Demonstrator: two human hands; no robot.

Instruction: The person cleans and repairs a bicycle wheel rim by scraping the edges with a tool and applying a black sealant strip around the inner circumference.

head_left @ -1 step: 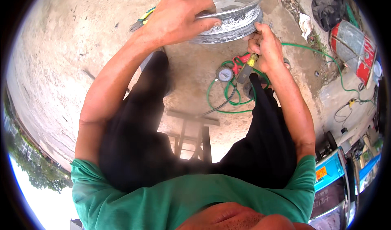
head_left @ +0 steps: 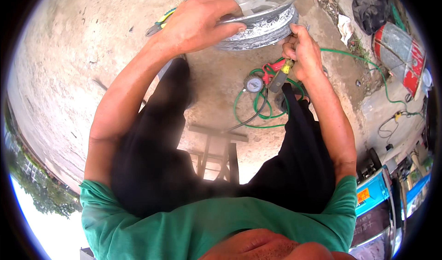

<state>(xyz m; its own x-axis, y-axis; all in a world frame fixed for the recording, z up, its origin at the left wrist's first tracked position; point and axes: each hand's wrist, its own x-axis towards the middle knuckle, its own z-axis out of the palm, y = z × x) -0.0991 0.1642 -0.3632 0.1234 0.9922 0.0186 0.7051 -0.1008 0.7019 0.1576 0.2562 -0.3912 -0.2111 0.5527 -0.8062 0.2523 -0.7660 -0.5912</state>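
silver wheel rim (head_left: 258, 11); green hose (head_left: 258, 108); green shirt (head_left: 193, 227); black trousers (head_left: 152, 154).

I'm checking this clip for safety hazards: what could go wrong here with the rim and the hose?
1. The left hand alone grips the rim by its edge; the rim might slip or tip toward the legs.
2. The right hand works tight against the rim's lower edge, so fingers could get pinched if it shifts.
3. The green hose coils by the feet near the gauge; it could snag a foot.
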